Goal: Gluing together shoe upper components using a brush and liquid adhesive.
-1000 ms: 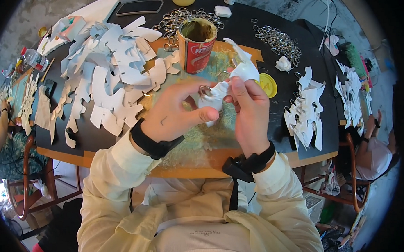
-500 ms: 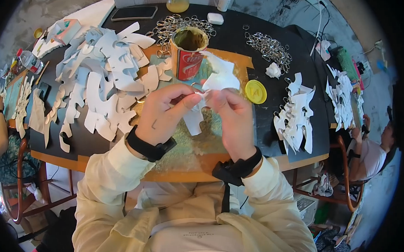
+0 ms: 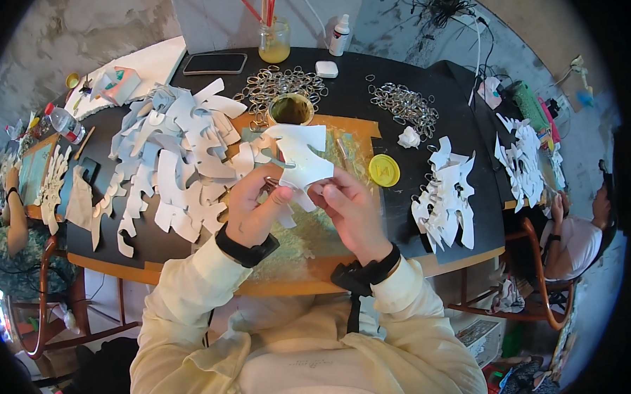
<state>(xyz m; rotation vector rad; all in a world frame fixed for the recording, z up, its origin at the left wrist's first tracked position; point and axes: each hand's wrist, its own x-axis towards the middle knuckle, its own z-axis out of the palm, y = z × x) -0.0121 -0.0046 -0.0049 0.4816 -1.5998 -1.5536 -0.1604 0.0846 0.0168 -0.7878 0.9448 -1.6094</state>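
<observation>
Over the mat in front of me I hold a white cut-out piece (image 3: 301, 154) of thin, flexible sheet with curved edges. My left hand (image 3: 251, 210) is closed at its lower left edge, and a metal ring (image 3: 270, 183) shows by those fingers. At the lower right edge, my right hand (image 3: 353, 213) pinches the same piece between thumb and fingers. Part of the sheet hangs below, between the hands. Just beyond the piece stands an open tin can (image 3: 291, 111) with dark yellowish residue inside; the piece hides most of its body.
White cut-outs (image 3: 176, 143) are heaped left; more pieces with rings (image 3: 446, 195) lie right. Metal rings (image 3: 404, 108) sit in two piles. A yellow lid (image 3: 384, 171), a phone (image 3: 215, 64), a glass jar (image 3: 274, 44) and a white bottle (image 3: 339, 35) are also there. People sit at both sides.
The white piece has swung to stand upright, facing me, in front of the can. Both hands have moved slightly lower and farther apart. My view has tilted up, showing sticks in the jar.
</observation>
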